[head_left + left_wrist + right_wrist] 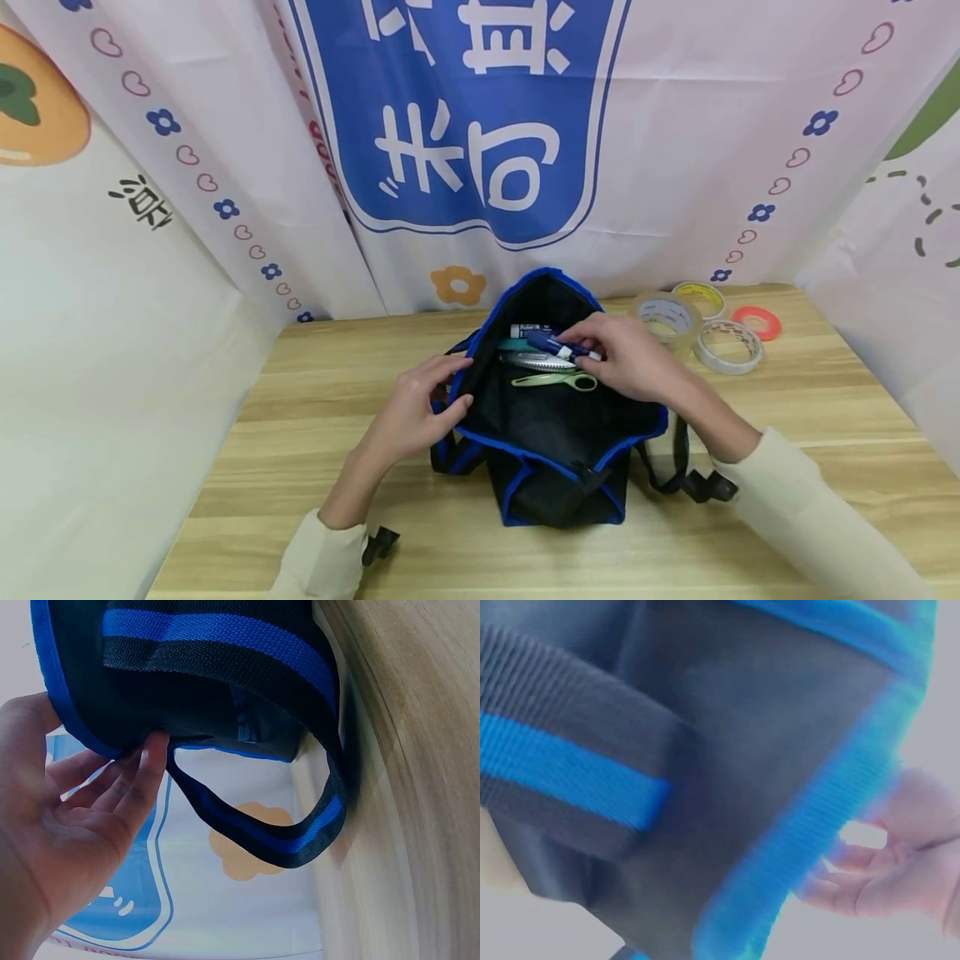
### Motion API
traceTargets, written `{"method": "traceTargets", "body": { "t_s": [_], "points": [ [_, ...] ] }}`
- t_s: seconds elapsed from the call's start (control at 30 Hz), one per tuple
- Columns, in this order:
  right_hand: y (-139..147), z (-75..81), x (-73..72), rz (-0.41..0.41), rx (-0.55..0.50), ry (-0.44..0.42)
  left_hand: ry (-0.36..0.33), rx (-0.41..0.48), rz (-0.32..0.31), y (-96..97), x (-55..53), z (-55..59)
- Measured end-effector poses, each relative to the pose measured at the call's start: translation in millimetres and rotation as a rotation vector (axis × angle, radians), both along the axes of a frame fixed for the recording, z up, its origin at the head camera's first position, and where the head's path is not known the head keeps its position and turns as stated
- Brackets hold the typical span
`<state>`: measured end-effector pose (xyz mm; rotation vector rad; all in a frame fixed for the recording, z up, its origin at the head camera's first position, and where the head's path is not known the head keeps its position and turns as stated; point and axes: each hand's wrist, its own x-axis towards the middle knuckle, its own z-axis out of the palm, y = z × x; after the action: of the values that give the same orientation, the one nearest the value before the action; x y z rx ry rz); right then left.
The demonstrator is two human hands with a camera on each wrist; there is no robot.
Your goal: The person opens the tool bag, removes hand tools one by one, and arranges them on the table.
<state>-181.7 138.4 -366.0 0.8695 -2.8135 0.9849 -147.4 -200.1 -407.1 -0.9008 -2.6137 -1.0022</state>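
A black tote bag with blue edging stands on the table with its mouth open. My left hand holds its left rim, fingers against the outer side in the left wrist view. Inside the mouth my right hand pinches a dark blue-and-white marker-like stick. Under and beside it lie a white-and-dark tube, a silver tool with a toothed edge and pale green scissors. In the right wrist view the bag's side hides most of the right hand.
Right of the bag lie a roll of clear tape, a yellow-cored roll, a white roll and a red ring. The bag's straps hang at its sides. A printed curtain rises behind the wooden table.
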Motion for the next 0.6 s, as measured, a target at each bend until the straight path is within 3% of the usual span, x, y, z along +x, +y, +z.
{"method": "traceTargets", "body": {
  "t_s": [0.23,0.6],
  "points": [
    [41.6,13.9,18.9,-0.131,-0.086,-0.044,-0.013,-0.003,0.003,-1.2,0.1,0.2],
    [105.7,-3.6,32.5,-0.309,-0.104,-0.025,-0.007,-0.001,0.010,-1.1,-0.8,-0.7]
  ]
}}
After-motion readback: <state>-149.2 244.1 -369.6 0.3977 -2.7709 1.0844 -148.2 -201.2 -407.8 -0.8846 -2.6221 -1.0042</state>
